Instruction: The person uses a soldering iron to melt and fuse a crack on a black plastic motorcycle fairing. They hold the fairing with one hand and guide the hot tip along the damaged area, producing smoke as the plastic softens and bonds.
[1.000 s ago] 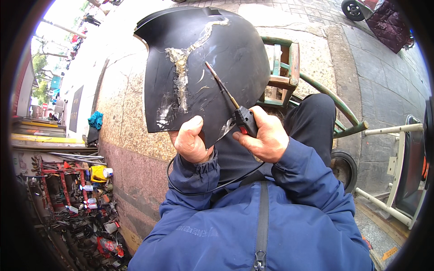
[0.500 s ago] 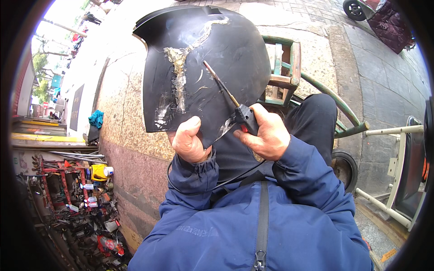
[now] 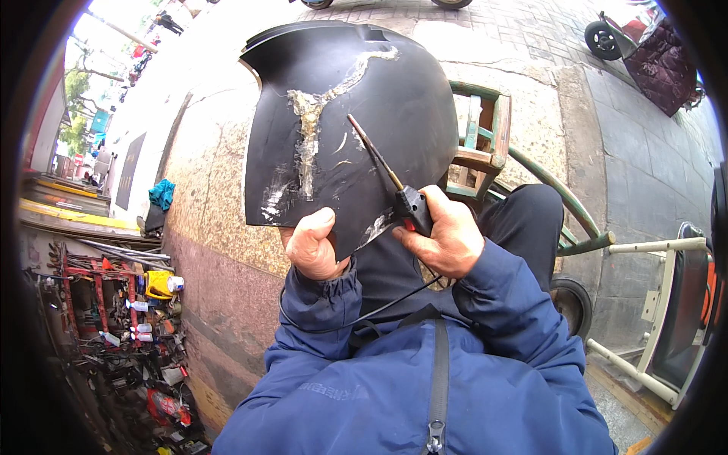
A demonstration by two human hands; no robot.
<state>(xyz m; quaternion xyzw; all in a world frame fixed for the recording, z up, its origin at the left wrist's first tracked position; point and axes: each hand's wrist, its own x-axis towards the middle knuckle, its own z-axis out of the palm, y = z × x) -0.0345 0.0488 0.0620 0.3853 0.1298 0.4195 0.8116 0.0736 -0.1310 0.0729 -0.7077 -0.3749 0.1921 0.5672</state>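
Observation:
A curved black plastic panel [image 3: 371,91] leans in front of me. A rough, pale, branching seam of melted filler [image 3: 307,114] runs across it, with white scuffs near its lower left corner. My left hand [image 3: 312,244] grips the panel's lower edge, thumb on the face and fingers hidden behind. In my right hand [image 3: 449,231] is a soldering iron [image 3: 409,208] with a black handle and a long metal rod. Its tip points up and left, over the panel to the right of the seam; whether it touches the surface I cannot tell. A black cord trails from the handle across my lap.
A worn wooden stool [image 3: 485,155] stands behind the panel's right side. To the right are a metal-framed chair [image 3: 667,318] and a tyre [image 3: 569,307]. Tools and parts lie heaped at the lower left beside a yellow container [image 3: 159,284]. A parked scooter [image 3: 629,42] is at the far right.
The view has shifted slightly, so the panel and background sit lower in the picture. Both hands keep their grips, and the iron stays in nearly the same place over the panel.

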